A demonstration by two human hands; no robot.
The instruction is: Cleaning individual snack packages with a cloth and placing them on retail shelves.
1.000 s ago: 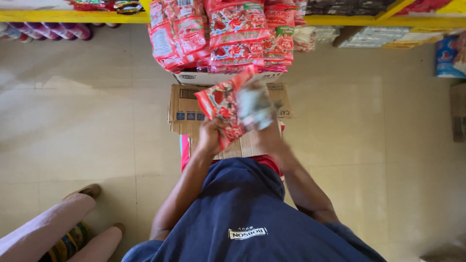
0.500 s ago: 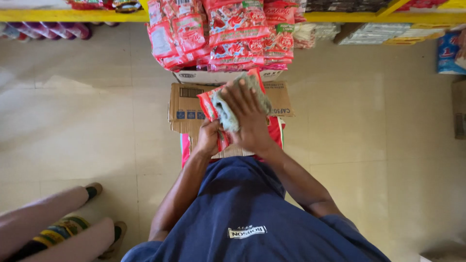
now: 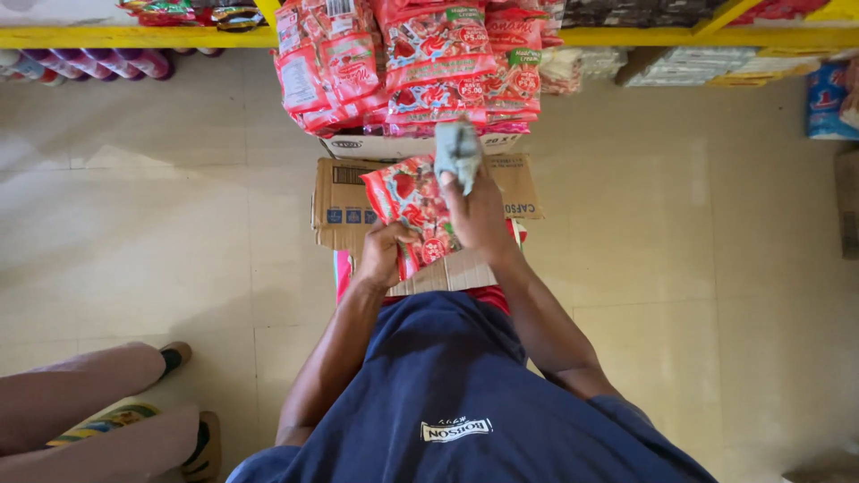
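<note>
Gripped red snack packet [image 3: 407,210] at its lower edge with left hand [image 3: 383,255], above cardboard boxes [image 3: 344,201]. Clutched grey cloth [image 3: 457,152] in right hand [image 3: 479,215], against packet. Judged risk: one-edge hold, packet could slip under wiping pressure.

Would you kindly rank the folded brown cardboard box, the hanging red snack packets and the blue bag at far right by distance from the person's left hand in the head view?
From the left hand, which holds a red printed packet:
1. Folded brown cardboard box, directly beneath the hand.
2. Hanging red snack packets, above, on the yellow shelf.
3. Blue bag, far right edge.
</note>
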